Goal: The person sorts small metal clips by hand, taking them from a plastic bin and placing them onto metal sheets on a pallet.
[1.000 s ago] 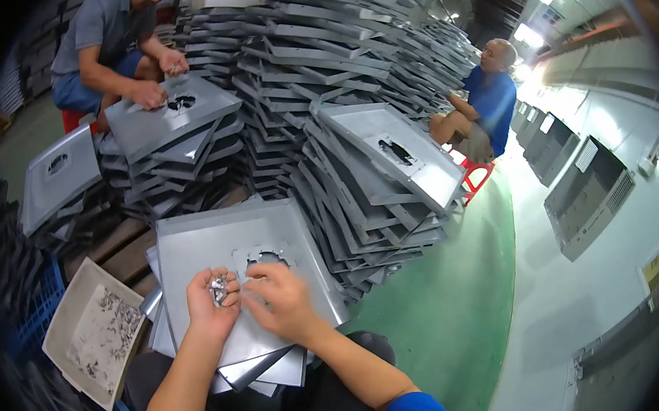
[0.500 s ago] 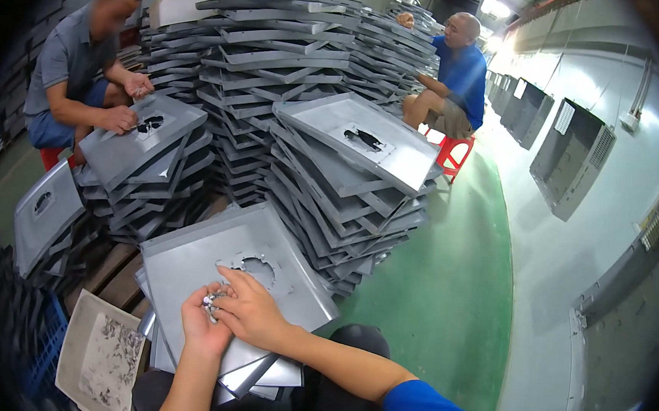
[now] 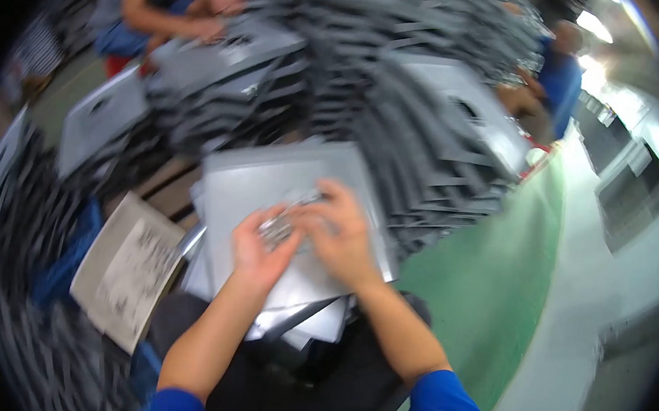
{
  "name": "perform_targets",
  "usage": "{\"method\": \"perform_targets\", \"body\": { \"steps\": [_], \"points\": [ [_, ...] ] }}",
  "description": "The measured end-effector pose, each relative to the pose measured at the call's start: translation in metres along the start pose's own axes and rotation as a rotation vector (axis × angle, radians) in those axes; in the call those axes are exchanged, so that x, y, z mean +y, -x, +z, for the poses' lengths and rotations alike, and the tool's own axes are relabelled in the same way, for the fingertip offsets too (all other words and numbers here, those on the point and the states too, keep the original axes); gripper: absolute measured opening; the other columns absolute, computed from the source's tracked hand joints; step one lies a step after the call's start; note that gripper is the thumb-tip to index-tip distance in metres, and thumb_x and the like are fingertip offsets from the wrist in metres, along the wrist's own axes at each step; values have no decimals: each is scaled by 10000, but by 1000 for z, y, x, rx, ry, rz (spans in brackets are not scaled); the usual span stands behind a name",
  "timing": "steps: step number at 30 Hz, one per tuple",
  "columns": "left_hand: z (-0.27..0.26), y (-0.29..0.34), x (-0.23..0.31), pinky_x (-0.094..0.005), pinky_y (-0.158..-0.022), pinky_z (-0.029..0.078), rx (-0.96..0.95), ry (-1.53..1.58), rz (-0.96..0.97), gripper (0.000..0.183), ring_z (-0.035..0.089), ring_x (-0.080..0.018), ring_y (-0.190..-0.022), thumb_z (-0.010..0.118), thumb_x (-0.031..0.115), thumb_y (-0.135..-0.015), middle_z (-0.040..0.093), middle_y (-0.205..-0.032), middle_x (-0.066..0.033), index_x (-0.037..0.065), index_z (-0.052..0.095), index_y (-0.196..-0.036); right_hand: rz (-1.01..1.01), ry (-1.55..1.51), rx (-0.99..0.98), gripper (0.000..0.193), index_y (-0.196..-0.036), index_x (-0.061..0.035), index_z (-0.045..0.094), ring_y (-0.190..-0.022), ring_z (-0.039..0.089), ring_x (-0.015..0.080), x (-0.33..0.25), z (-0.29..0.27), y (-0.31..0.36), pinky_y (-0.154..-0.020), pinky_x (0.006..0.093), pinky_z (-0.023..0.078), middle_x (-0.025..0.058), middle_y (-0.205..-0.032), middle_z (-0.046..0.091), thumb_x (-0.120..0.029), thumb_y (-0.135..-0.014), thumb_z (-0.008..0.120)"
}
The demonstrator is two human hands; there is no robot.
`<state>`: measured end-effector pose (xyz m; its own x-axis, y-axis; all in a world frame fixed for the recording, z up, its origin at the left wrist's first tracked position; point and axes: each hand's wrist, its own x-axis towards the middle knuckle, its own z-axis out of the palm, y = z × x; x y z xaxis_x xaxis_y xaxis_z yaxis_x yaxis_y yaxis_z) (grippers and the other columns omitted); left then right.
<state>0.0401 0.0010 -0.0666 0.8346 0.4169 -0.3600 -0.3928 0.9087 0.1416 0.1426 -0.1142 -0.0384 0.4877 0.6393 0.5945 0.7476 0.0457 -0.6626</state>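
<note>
In the palm of my left hand (image 3: 256, 248), cupped with the fingers curled, lies a small heap of shiny metal scraps (image 3: 274, 230). My right hand (image 3: 346, 237) is bent over the grey sheet-metal panel (image 3: 271, 171), right beside the left hand. Its fingers are smeared by motion, so whether they pinch anything is unclear. Both hands cover most of the cut-out in the panel's middle. The panel tops a short pile of similar sheets in front of my knees.
A cream plastic bin (image 3: 114, 282) with dark scraps stands at my left. Tall stacks of metal panels (image 3: 440, 160) rise ahead and to the left. One person (image 3: 167, 11) handles a panel at far left; another, in blue (image 3: 564, 77), sits at far right beside the green floor (image 3: 484, 293).
My right hand has come off the left palm and moved right and forward over the panel. The scraps remain in my left hand. The whole view has turned downward and left.
</note>
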Motion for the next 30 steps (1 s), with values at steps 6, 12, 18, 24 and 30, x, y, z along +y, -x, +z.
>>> {"method": "perform_targets", "body": {
  "steps": [6, 12, 18, 24, 30],
  "points": [
    [22, 5, -6, -468, -1048, 418, -82, 109, 14, 437, 500, -382, -1212, 347, 266, -975, 513, -1251, -271, -90, 465, -1200, 150, -61, -41, 150, -925, -25, 693, -1243, 500, 351, -10, -23, -15, -1045, 416, 379, 193, -1344, 516, -12, -776, 679],
    [19, 16, -1, -466, -1131, 302, -180, 128, 14, 515, 355, -380, -1353, 267, 287, -1010, 388, -1405, -275, -103, 367, -1332, 132, -36, -139, 168, -924, -34, 698, -1271, 478, 357, -18, -5, -9, -1042, 433, 382, 193, -1368, 497, -11, -758, 689],
    [23, 18, -4, -471, -1147, 275, -224, 154, 19, 549, 337, -369, -1368, 245, 301, -1016, 365, -1429, -277, -117, 323, -1364, 117, -16, -160, 196, -940, -28, 693, -1275, 475, 362, -19, -10, -8, -1037, 437, 389, 205, -1382, 481, -19, -744, 698],
    [22, 17, -7, -475, -1153, 267, -265, 174, 11, 563, 322, -374, -1378, 227, 314, -1021, 345, -1444, -283, -119, 305, -1371, 106, -4, -154, 220, -974, -27, 678, -1272, 479, 364, -20, -8, -8, -1030, 436, 397, 217, -1375, 481, -14, -754, 680],
    [20, 16, -4, -478, -1154, 266, -281, 150, 17, 565, 326, -371, -1377, 223, 326, -1020, 353, -1442, -274, -109, 320, -1367, -8, 44, -216, 174, -894, -21, 682, -1284, 458, 376, -24, -12, -11, -1043, 448, 373, 222, -1377, 478, -16, -720, 688]
  ]
}}
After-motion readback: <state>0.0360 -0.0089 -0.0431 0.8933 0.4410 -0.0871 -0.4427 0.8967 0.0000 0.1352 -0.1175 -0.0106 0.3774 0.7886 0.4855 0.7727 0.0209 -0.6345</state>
